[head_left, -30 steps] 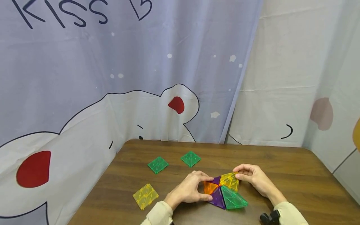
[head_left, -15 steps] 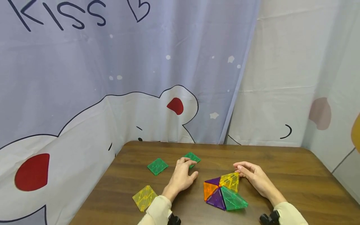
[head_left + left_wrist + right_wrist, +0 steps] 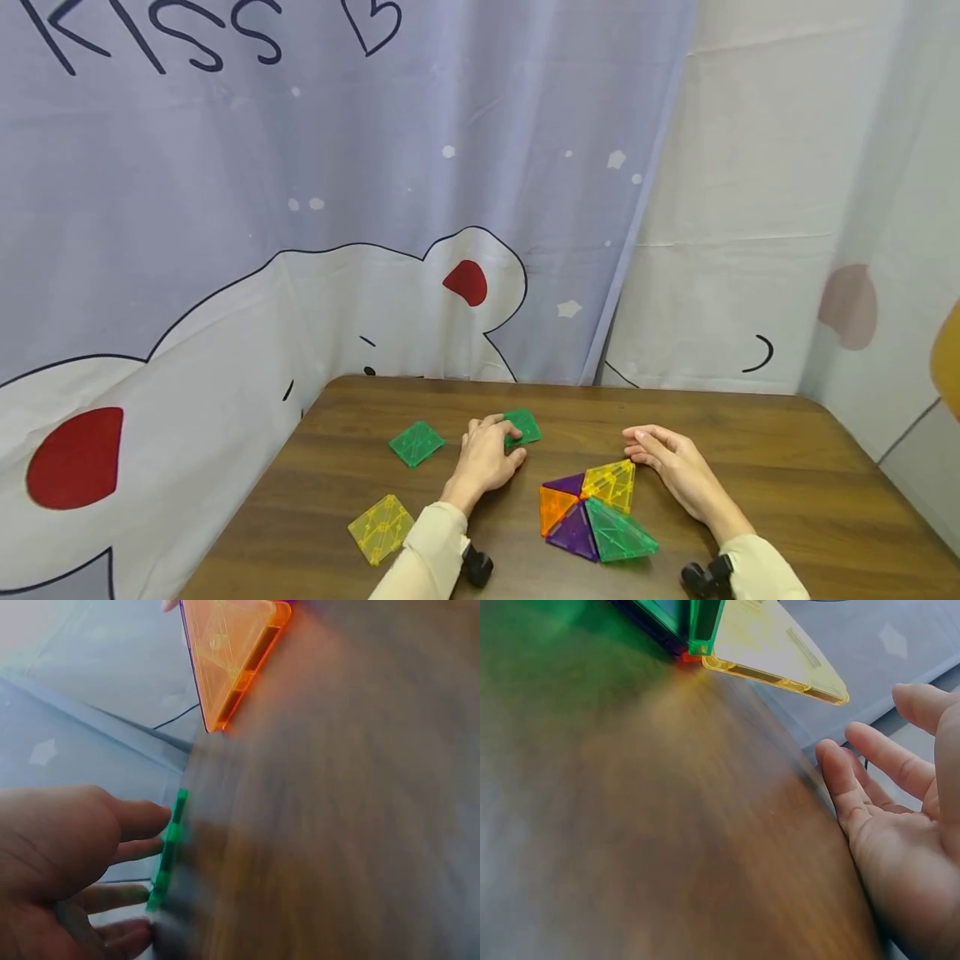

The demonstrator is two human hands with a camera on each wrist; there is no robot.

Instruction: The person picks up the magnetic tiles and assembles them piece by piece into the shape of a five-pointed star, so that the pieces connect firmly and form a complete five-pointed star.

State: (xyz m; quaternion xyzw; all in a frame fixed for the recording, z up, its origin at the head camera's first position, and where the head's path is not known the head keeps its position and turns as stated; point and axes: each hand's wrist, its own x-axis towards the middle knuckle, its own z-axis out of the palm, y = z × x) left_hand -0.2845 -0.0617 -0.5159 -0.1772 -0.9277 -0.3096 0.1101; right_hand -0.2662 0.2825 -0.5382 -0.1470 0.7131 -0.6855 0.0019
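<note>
Translucent magnetic tiles lie on the wooden table. In the head view, my left hand [image 3: 483, 454] is at a green magnetic tile [image 3: 527, 425], fingertips on its left side and thumb near its front edge. The left wrist view shows thumb and fingertips against the green tile's edge [image 3: 166, 859]. To the right, a joined fan holds a purple tile [image 3: 574, 533], an orange tile [image 3: 556, 508], a yellow tile [image 3: 611, 485] and a green tile [image 3: 618, 533]. My right hand [image 3: 678, 471] is beside the yellow tile, holding nothing; the right wrist view shows its fingers loosely bent, apart from the tile.
Another green tile [image 3: 416, 443] lies left of my left hand, and a loose yellow tile [image 3: 381, 529] lies nearer the front left. Behind the wooden table [image 3: 337, 467] hangs a printed curtain [image 3: 570, 208]. Both wrists wear small black cameras.
My left hand has left the fan and reached the far green tile, which has turned and shifted slightly right. The right hand has let go of the yellow tile and stays beside it.
</note>
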